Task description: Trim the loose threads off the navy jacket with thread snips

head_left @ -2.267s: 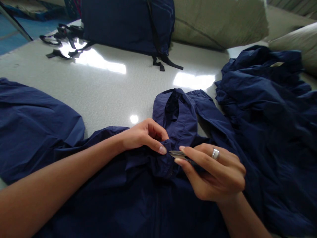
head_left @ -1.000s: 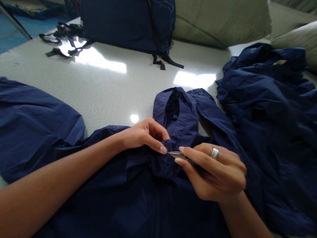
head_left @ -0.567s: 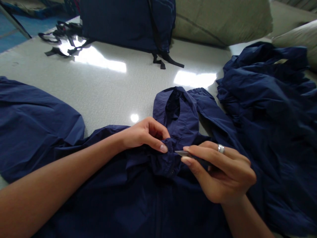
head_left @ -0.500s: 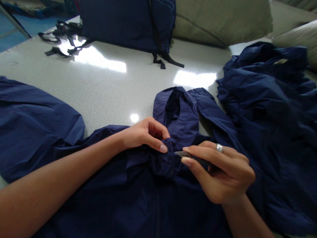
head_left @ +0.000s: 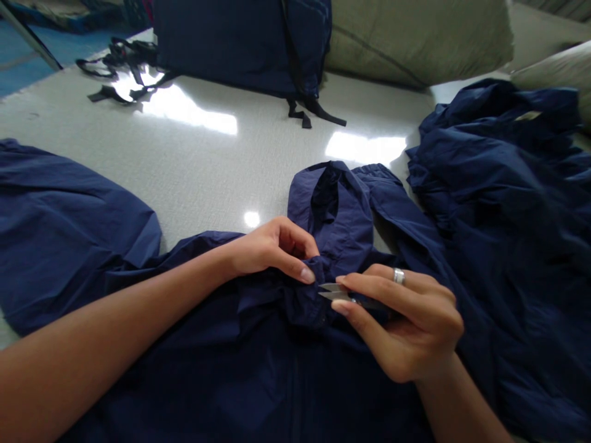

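Note:
A navy blue jacket (head_left: pixel 221 369) with a hood lies spread over the near part of the table. My left hand (head_left: pixel 272 249) pinches a gathered edge of it between thumb and fingers, near the hood (head_left: pixel 353 227). In my right hand (head_left: pixel 406 326), which wears a silver ring, is a pair of thread snips (head_left: pixel 333 291). Their two pointed blades stand slightly apart, tips aimed left at the pinched edge, close to my left thumb. Whether the tips touch the cloth I cannot tell. The snips' handles are mostly hidden by my fingers.
More navy garments (head_left: pixel 498 178) are heaped on the right. At the back of the pale table (head_left: pixel 203 163) stand a navy fabric bundle (head_left: pixel 231 46) with black straps and a large olive-green sack (head_left: pixel 415 43). Loose black straps (head_left: pixel 132 58) lie at the back left.
My right hand has shifted slightly left, bringing the snips closer to the pinched edge. The blades, together before, are now parted. My left hand keeps its pinch.

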### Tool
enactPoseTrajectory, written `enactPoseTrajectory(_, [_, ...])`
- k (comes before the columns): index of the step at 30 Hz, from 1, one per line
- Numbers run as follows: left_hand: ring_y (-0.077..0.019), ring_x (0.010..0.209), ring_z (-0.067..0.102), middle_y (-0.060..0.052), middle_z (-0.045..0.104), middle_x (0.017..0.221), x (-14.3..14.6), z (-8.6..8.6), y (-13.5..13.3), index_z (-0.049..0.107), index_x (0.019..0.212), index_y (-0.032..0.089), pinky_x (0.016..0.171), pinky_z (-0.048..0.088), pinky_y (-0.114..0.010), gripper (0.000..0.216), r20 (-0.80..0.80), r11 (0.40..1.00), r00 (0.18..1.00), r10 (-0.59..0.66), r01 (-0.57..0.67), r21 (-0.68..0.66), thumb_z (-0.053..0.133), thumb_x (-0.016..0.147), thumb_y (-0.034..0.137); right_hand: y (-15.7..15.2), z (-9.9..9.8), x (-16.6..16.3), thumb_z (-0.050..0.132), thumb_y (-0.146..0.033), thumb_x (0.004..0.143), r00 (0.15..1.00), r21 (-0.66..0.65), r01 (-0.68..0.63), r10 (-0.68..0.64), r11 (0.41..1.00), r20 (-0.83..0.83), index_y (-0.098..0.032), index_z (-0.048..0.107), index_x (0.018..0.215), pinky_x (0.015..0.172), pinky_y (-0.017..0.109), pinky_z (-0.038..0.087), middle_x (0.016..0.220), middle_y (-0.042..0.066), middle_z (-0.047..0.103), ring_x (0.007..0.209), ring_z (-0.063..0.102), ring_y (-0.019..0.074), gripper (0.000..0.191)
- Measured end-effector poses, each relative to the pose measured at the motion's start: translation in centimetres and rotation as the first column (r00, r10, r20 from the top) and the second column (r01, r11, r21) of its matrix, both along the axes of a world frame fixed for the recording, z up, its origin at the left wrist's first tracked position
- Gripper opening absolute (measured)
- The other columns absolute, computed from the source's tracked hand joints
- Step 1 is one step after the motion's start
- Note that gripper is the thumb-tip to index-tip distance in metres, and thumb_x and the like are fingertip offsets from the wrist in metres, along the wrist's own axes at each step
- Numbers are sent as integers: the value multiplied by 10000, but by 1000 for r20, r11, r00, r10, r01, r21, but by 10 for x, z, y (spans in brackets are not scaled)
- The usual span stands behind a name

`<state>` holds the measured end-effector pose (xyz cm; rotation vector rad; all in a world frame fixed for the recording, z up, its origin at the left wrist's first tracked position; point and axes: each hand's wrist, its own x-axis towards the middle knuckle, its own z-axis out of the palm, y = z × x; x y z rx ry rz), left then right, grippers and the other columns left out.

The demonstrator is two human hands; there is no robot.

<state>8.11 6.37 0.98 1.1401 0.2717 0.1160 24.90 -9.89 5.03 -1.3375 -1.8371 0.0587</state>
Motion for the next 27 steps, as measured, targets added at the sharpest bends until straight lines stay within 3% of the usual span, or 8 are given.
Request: enactPoseTrajectory(27, [-113,603,586,3,656,652,0,0,-1,717,678,131,590,428,-240,194,-19,999,1000,11,-10,30,883,601,197,-3,-1,1,777,-148,832,997,8,25,-25,1000,72,-158,730,909,497,248,489,683,28,720,522,653,124,91])
